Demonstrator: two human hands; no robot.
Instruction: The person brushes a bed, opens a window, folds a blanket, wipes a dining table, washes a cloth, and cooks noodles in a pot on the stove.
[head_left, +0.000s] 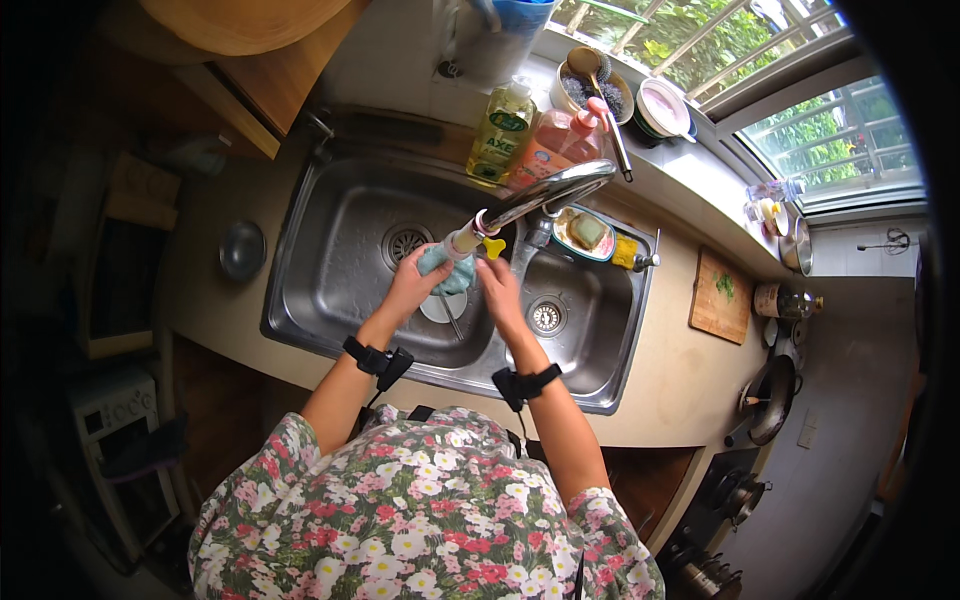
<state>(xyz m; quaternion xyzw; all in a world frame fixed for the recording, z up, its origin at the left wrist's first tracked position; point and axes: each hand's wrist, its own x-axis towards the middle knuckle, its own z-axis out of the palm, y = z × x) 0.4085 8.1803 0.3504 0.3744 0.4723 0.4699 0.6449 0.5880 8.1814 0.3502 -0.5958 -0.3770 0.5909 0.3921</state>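
My left hand (411, 283) grips a light blue-green cloth (451, 276) under the faucet's spout (466, 238), over the left basin of a stainless steel sink (330, 300). My right hand (498, 289) is just right of the cloth, slightly blurred, with its fingers apart and nothing seen in it. A yellow tab (493, 248) sits at the spout end, close above the right fingertips. Below the cloth, in the basin, lie a white dish (437, 309) and a thin metal utensil (453, 319), both partly hidden.
Behind the sink stand a yellow-green dish soap bottle (499, 139) and a pink pump bottle (551, 150). A soap dish (561, 234) and a yellow sponge (624, 252) rest on the sink's rear ledge. To the left is a metal bowl (242, 251); to the right, a wooden cutting board (716, 307).
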